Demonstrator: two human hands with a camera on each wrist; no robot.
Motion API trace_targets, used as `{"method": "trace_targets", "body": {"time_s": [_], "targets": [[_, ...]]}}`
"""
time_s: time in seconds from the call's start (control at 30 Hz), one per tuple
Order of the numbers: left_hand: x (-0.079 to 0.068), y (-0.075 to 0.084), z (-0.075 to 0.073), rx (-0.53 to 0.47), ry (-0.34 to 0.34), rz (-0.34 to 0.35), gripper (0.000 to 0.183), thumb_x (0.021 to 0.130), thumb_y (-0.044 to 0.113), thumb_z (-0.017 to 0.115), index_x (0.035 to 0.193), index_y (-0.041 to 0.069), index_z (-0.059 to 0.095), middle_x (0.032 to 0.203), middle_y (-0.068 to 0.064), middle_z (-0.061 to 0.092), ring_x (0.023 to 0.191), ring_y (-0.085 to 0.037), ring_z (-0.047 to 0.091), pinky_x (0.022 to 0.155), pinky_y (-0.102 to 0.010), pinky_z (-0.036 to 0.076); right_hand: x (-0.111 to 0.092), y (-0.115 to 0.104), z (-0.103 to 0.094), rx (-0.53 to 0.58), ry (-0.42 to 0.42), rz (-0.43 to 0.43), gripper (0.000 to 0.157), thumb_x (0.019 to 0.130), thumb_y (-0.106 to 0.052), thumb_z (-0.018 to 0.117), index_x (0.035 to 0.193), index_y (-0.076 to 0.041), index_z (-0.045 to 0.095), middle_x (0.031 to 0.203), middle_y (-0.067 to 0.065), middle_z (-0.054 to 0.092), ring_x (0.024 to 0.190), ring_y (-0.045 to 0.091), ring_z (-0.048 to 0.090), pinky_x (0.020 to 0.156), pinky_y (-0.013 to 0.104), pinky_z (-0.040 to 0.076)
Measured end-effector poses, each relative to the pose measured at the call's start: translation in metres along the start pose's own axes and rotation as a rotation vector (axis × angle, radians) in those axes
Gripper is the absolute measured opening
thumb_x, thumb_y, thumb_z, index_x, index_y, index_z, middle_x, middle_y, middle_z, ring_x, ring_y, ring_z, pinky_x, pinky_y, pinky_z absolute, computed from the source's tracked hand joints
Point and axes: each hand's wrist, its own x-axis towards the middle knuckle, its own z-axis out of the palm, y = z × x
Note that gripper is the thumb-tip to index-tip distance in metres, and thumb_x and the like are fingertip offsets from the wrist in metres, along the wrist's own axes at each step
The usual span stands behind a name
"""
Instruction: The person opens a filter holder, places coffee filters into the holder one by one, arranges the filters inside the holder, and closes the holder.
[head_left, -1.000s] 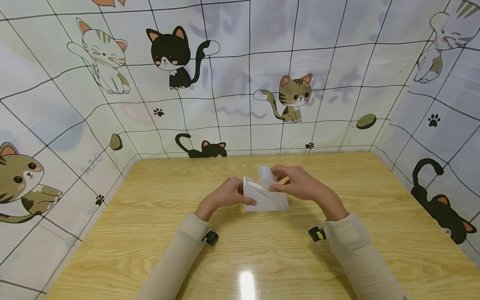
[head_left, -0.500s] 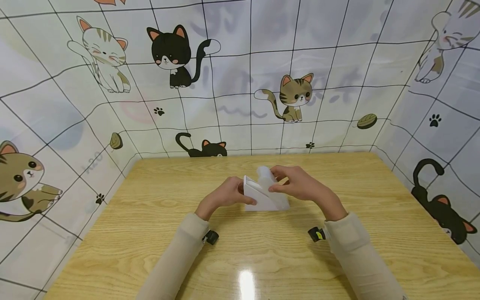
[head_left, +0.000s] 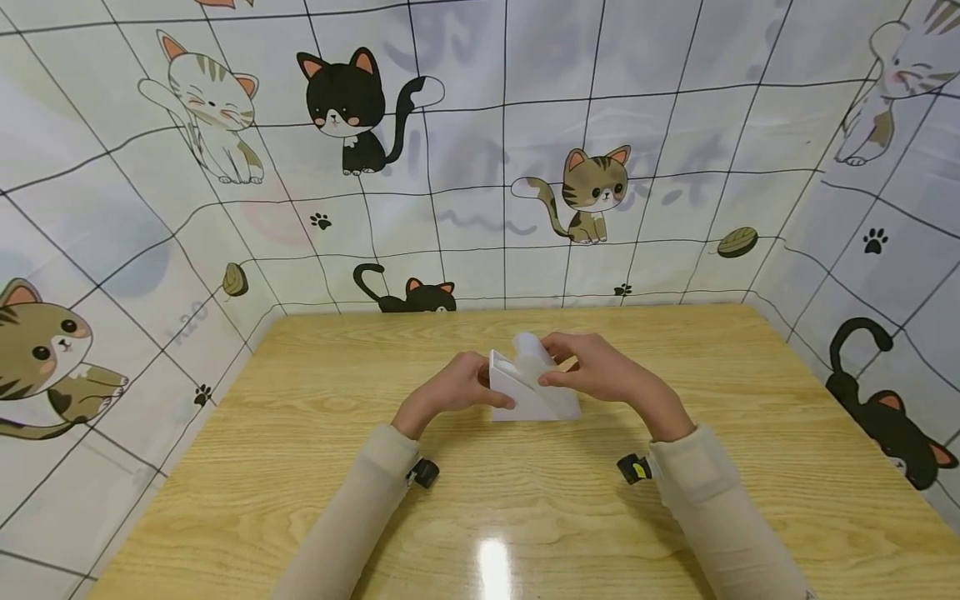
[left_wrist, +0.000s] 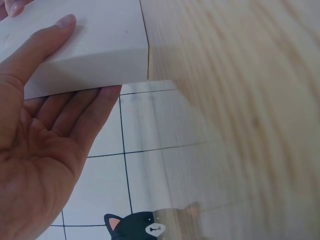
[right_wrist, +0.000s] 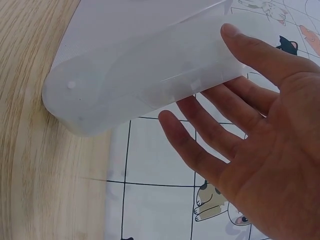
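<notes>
A white plastic box (head_left: 516,395) with a slanted top stands on the table in the head view. At its right side a translucent cover (head_left: 531,357) tilts up, its rounded lower end by the box's bottom corner. My left hand (head_left: 459,383) grips the box's left end, thumb on the near face and fingers behind. In the left wrist view, the thumb lies flat along the white box (left_wrist: 107,57). My right hand (head_left: 596,367) holds the upper part of the cover between thumb and fingers. A small round dot marks the cover (right_wrist: 120,85) near its rounded end.
The wooden table (head_left: 337,358) runs to a cloth backdrop (head_left: 465,167) with a grid and cartoon cats on the back and sides. Small dark wrist cameras, one being the right camera (head_left: 634,468), sit at both cuffs. A light reflection shines near the front.
Both hands keep their hold on the box and cover, which stay nearly still. The whole head view has shifted slightly.
</notes>
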Motion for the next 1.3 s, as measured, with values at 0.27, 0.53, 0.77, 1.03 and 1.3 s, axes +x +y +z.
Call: {"method": "trace_targets", "body": {"time_s": [0.27,0.53,0.77,1.03,1.3], "targets": [[0.0008,-0.0003,0.0009,0.005,0.003,-0.002,0.024,0.086,0.019,0.086,0.107,0.014,0.077,0.092,-0.002,0.079,0.072,-0.009,0.064,0.065,-0.026,0.048,0.0000,-0.0009,0.0016,-0.001,-0.022,0.002,0.041,0.099,-0.022,0.072,0.135,-0.007,0.061,0.123,0.011,0.072,0.113,0.031,0.068,0.088,0.044,0.060],[0.0008,0.0000,0.0015,0.012,0.004,0.007,0.025,0.086,0.018,0.086,0.109,0.013,0.077,0.094,-0.002,0.080,0.074,-0.010,0.067,0.067,-0.026,0.051,0.0009,-0.0015,0.0030,-0.002,-0.028,0.010,0.042,0.098,-0.022,0.072,0.136,-0.008,0.060,0.123,0.009,0.072,0.112,0.030,0.068,0.089,0.045,0.060],[0.0010,0.0002,0.0018,0.010,0.002,0.005,0.024,0.086,0.017,0.086,0.108,0.012,0.077,0.093,-0.003,0.079,0.074,-0.009,0.068,0.066,-0.026,0.051,0.0017,-0.0013,0.0043,-0.007,-0.033,0.031,0.044,0.098,-0.022,0.073,0.138,-0.010,0.060,0.124,0.007,0.071,0.113,0.028,0.068,0.090,0.044,0.059],[0.0012,-0.0007,0.0017,0.000,0.001,0.006,0.023,0.086,0.018,0.086,0.106,0.012,0.078,0.093,-0.003,0.079,0.076,-0.011,0.069,0.067,-0.026,0.052,0.0039,0.0024,0.0058,-0.012,-0.048,0.000,0.041,0.099,-0.023,0.072,0.136,-0.009,0.061,0.123,0.009,0.072,0.112,0.029,0.069,0.087,0.043,0.060],[0.0011,-0.0009,0.0010,-0.012,0.003,0.004,0.024,0.086,0.019,0.086,0.107,0.012,0.077,0.094,-0.003,0.079,0.075,-0.011,0.067,0.066,-0.027,0.050,0.0034,0.0030,0.0062,-0.026,-0.073,0.016,0.043,0.099,-0.025,0.071,0.137,-0.007,0.061,0.126,0.012,0.071,0.115,0.032,0.068,0.089,0.044,0.059]]}}
